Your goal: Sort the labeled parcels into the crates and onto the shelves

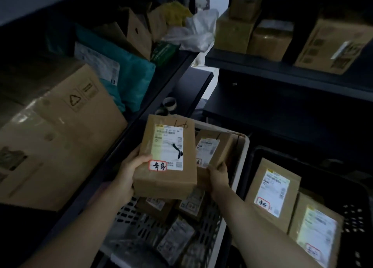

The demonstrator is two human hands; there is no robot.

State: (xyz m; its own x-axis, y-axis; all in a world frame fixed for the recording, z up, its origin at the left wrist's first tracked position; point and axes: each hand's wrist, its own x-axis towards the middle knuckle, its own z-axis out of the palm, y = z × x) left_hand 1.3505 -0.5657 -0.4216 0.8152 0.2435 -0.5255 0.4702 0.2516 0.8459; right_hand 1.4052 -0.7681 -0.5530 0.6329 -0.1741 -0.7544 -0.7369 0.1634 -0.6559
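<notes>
— Two parcels are seen in hand; where is the front one held?
— The front parcel (169,158) is gripped by the left hand (133,171) at its near-left corner, with the thumb laid on the top face beside a red-bordered sticker and the fingers curled under. It is held above the pale crate (245,144).
— How is its long axis set?
— It runs from near to far, leaning slightly right. The label is turned up, with its sticker end nearest.
— And the other?
— The second parcel (214,146) is pinched at its near edge by the right hand (219,179). It is just right of the front one and partly hidden behind it, with its long axis also near to far. Whether the two touch cannot be told.
— What is found around them?
— More parcels are lying in the pale crate. In the black crate (355,217) at right, two labelled parcels (272,191) are leaned side by side. A large carton (60,130) and a teal bag (137,80) are kept on the left shelf (129,134). Cartons are stacked on the far right shelf (282,70).
</notes>
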